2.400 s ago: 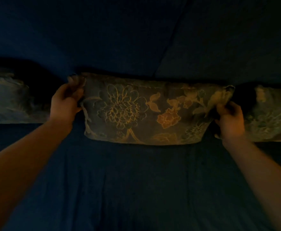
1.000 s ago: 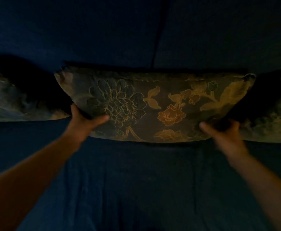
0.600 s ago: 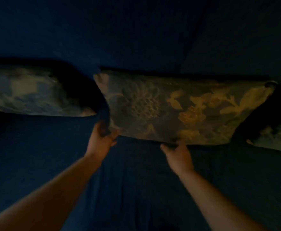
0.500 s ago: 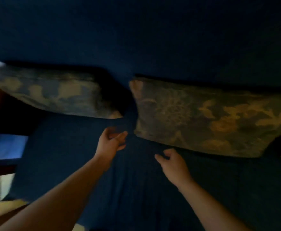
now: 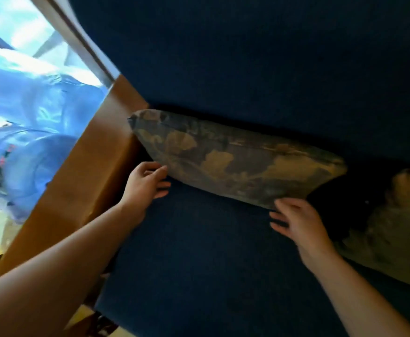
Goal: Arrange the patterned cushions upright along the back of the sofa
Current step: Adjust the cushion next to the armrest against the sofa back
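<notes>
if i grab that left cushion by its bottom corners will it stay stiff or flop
The cushion bulges in the middle and tapers to thin corners, so it is probably soft and would sag. It looks plump, likely light for its size. Leaning on the sofa back, it may slump forward.

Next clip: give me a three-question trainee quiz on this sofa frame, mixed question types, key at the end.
1. True or false: the left hand grips the top corner of the patterned cushion.
2. Which stands beside the cushion's left end: A) wooden armrest B) lamp C) another cushion?
3. Where is the right hand relative to the cushion?

Key: 1. False: it is open at the lower left edge. 2. A. 3. At the cushion's lower right corner, fingers open.
</notes>
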